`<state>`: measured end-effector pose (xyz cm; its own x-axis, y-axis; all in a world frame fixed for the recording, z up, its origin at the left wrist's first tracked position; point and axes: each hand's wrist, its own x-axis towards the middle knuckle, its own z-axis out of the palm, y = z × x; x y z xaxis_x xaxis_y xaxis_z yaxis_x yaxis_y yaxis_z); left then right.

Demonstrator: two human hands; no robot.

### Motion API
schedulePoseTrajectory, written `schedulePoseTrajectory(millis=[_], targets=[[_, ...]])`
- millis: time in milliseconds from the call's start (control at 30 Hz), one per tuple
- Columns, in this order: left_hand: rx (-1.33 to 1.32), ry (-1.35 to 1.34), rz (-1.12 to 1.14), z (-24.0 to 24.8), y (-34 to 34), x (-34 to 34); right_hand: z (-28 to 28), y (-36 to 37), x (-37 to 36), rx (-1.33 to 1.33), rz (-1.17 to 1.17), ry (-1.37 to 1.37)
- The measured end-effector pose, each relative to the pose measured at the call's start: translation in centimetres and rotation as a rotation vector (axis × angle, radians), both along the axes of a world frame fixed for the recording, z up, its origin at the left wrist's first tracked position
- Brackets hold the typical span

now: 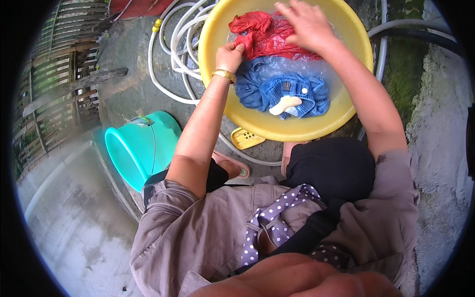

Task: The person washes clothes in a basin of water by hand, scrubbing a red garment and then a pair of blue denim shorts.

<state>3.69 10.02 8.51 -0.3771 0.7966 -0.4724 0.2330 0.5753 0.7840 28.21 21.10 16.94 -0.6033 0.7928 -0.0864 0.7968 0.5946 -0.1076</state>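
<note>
A wide yellow basin [292, 132] stands before me with soapy water and wet clothes in it. My left hand [229, 57], a gold bangle at its wrist, is closed on the left edge of a red cloth [269, 37]. Above the right side of that cloth, my right hand [308, 27] has its fingers spread and slightly blurred; nothing shows in it. Nearer to me in the basin lies a blue garment [302, 91] with a striped band and a white button. A cream-coloured, worn piece that looks like soap [285, 105] rests on it.
A turquoise bucket [166, 133] lies tipped on its side at the left. White hose [151, 69] coils left of the basin, and a yellow soap dish [247, 139] sits below its rim. Grey pipes [413, 24] run at the right, beside a concrete edge.
</note>
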Motion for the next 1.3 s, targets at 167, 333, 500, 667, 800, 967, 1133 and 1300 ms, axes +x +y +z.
schedulePoseTrajectory(millis=[167,333,500,667,800,967,1133,1300], targets=[[-0.052,-0.086,0.065,-0.3,-0.7,-3.4,-5.2,-2.4,-4.0,-0.128,0.137,-0.211],[0.254,0.281,-0.161,4.1,-2.3,-5.3,-5.0,-2.2,-5.2,-0.363,-0.049,-0.213],[0.461,0.163,-0.376,6.3,-3.3,-2.6,1.2,0.0,-7.9,-0.464,0.019,0.342],[0.773,-0.068,-0.411,10.4,-0.8,1.9,14.1,-0.8,-10.5,-0.621,0.204,0.842],[0.645,-0.020,-0.419,11.1,1.9,1.4,16.1,-2.8,-10.6,-0.761,0.187,1.173],[0.691,-0.024,-0.276,10.6,3.3,1.5,14.3,-2.0,-9.2,-1.096,0.056,1.697],[0.699,-0.594,0.026,8.9,2.5,0.6,8.6,0.4,-7.0,-1.253,-0.267,1.833],[0.638,-1.123,0.180,11.8,1.1,-0.2,4.3,-0.9,-5.7,-1.226,-0.440,1.698]])
